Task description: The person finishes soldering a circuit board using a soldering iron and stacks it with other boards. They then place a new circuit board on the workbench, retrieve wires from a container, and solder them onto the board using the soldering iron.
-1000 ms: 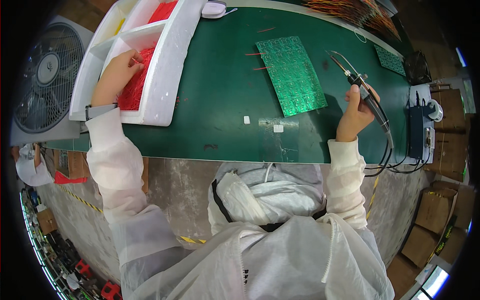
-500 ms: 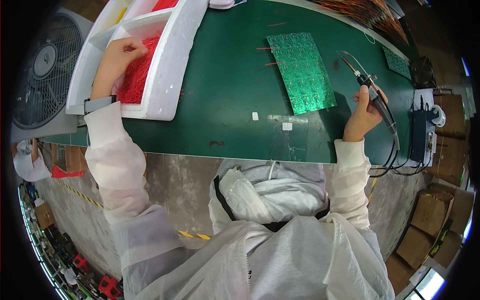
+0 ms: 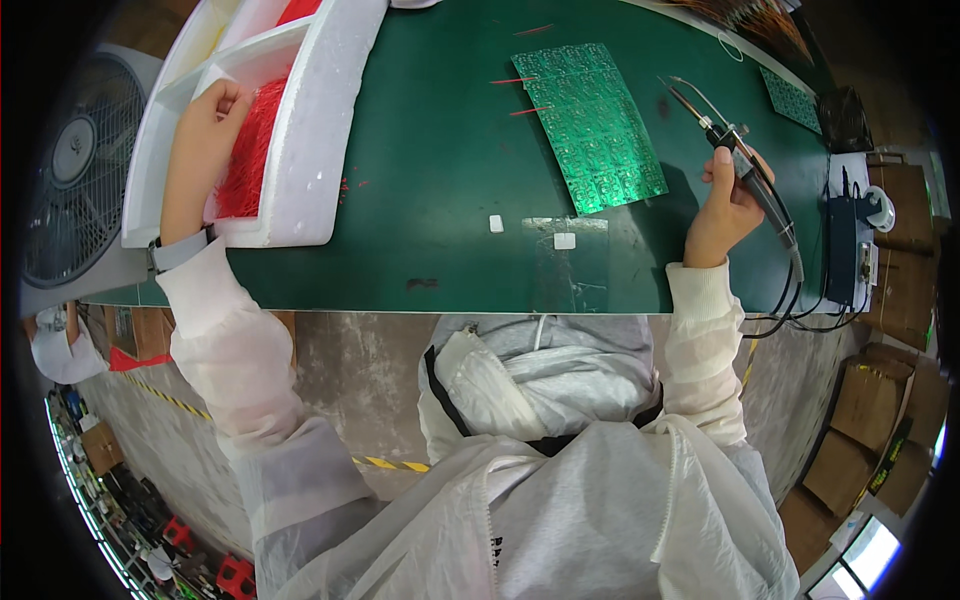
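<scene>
My left hand (image 3: 208,130) is over a compartment of the white foam box (image 3: 318,130), at the edge of a heap of thin red wires (image 3: 250,160). Its thumb and fingertips are pinched together; what is between them, if anything, is too small to make out. In my right hand (image 3: 722,215) is a soldering iron (image 3: 745,165) with a thin curved tube beside its tip, pointing up and left above the table. Left of the iron lies a green circuit board panel (image 3: 595,130), with two red wires sticking out from its left edge.
The green table (image 3: 430,180) carries two small white pieces and a clear film (image 3: 570,275) near its front edge. A fan (image 3: 80,160) stands at far left. On the right are a dark blue soldering station (image 3: 846,250) with cables and another board (image 3: 792,102).
The view has shifted slightly. My left hand has moved a little toward the near left side of the wire heap, fingers still pinched. My right hand keeps the soldering iron in much the same place.
</scene>
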The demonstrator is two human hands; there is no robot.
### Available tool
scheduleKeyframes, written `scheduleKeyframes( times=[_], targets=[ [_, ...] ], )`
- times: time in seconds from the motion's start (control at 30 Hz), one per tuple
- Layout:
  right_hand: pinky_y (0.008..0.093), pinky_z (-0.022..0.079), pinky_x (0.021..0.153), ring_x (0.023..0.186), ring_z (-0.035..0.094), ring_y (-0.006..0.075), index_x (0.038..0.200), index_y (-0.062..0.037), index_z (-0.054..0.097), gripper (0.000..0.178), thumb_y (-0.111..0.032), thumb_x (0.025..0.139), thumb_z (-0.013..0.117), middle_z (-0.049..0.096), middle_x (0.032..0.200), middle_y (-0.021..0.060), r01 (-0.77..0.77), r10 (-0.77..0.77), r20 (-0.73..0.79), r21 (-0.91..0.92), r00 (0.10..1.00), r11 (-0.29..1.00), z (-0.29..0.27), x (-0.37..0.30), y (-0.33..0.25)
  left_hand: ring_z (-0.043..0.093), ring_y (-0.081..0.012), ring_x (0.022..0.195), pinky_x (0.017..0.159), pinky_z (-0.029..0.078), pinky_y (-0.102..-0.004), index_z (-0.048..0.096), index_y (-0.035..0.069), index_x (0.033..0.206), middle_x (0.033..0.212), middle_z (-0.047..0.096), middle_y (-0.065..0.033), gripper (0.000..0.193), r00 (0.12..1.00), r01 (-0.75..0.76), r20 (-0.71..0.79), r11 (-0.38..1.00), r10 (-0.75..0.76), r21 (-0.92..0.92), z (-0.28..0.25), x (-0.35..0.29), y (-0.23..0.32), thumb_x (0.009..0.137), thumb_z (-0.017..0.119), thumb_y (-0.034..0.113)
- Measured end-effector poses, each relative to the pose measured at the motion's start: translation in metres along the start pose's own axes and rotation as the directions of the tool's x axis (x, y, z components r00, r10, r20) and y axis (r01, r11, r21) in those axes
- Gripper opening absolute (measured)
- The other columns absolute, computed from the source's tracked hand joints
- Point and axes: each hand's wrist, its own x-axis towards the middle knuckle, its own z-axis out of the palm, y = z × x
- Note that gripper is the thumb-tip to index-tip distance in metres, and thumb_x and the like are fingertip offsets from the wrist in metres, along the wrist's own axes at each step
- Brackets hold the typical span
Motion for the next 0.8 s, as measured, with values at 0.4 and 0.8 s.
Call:
scheduleKeyframes(
  times=[0.4, 0.8],
  targets=[
    [0.0205, 0.040, 0.053, 0.062, 0.050, 0.0104, 0.094, 0.0011, 0.047, 0.023, -0.004, 0.075, 0.059, 0.053, 0.072, 0.0066, -0.127, 0.126, 0.012, 0.119, 0.992, 0.985, 0.009, -0.016, -0.003, 0.047, -0.0138, 0.064, 0.058, 0.037, -0.0223, 0.050, 0.002, 0.082, 0.072, 0.047, -0.0054, 0.008, 0.968, -0.251, -0.099, 0.878, 0.230, -0.408, 0.051, -0.089, 0.168, 0.082, 0.051, 0.009],
    [0.0233, 0.038, 0.055, 0.061, 0.047, 0.0121, 0.095, 0.0001, 0.045, 0.021, -0.006, 0.078, 0.055, 0.050, 0.072, 0.0064, -0.291, 0.284, 0.062, 0.237, 0.957, 0.927, 0.031, -0.033, -0.019, 0.052, -0.0132, 0.061, 0.056, 0.042, -0.0234, 0.057, 0.000, 0.079, 0.069, 0.054, -0.0055, 0.005, 0.950, -0.277, -0.028, 0.803, 0.310, -0.528, 0.146, -0.055, 0.177, 0.074, 0.059, 0.002]
  ],
)
